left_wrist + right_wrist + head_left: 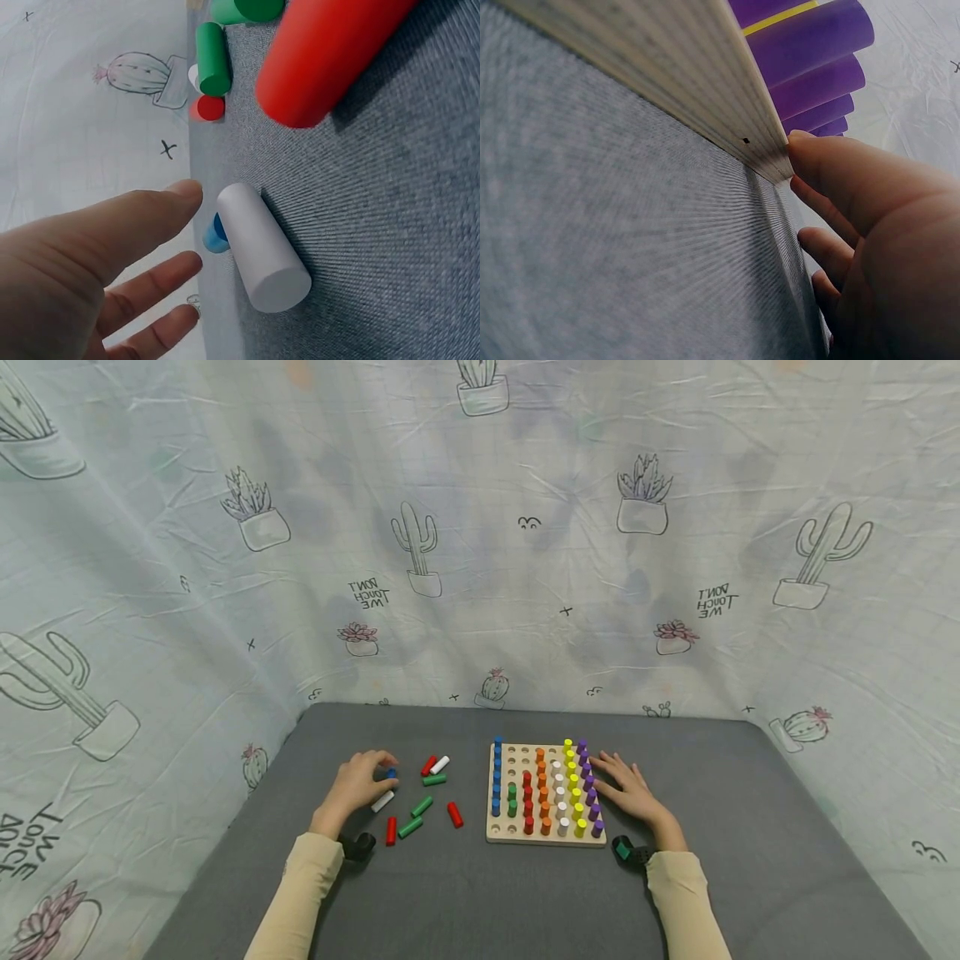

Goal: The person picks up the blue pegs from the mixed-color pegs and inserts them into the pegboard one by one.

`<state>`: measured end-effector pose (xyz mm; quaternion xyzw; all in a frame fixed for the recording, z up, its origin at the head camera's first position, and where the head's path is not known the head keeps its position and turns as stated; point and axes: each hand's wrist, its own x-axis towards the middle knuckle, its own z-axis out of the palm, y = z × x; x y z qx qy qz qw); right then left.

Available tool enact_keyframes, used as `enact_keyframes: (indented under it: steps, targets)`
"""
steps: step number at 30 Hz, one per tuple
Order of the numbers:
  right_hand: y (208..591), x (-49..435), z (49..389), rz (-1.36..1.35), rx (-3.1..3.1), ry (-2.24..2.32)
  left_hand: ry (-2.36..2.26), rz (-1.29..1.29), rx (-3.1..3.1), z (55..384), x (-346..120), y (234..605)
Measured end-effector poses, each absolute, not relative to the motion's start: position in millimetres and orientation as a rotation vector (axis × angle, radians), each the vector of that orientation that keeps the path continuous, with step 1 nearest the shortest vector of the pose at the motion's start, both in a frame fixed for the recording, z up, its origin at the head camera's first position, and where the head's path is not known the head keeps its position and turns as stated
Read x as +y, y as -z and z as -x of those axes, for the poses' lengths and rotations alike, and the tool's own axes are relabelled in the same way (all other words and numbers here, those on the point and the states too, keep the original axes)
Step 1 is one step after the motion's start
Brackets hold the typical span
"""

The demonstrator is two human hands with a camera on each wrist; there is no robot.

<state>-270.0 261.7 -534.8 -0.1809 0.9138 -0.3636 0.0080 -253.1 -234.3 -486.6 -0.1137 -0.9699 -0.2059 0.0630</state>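
My left hand [362, 781] reaches over a blue peg [392, 772] at the left of the table, thumb and fingers apart. In the left wrist view that blue peg [216, 234] is partly hidden behind a white peg [264, 251], and no finger appears to grip either one. My right hand [628, 789] lies beside the right edge of a wooden pegboard [504, 837]. The right wrist view has its thumb [832, 169] at the board's side, below the purple pegs [817, 75]. The board bears columns of blue, green, red, orange, white, yellow and purple pegs.
Loose pegs lie between my left hand and the board: several green [422, 806], several red [455, 814] and another white one [439, 765]. Some holes in the board show bare. A patterned cloth [487, 568] hangs behind the grey table [480, 902].
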Motion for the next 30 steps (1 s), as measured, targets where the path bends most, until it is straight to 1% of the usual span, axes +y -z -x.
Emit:
enact_keyframes:
  steps: [13,30]
  targets:
    - [536.3,262.2,273.3,0.586,2.872,1.129,0.583,0.231,-2.994,257.1,-234.1,492.4]
    - [536.8,260.9,271.0,0.597,2.872,1.136,0.586,0.215,-2.992,257.1,-230.3,492.3]
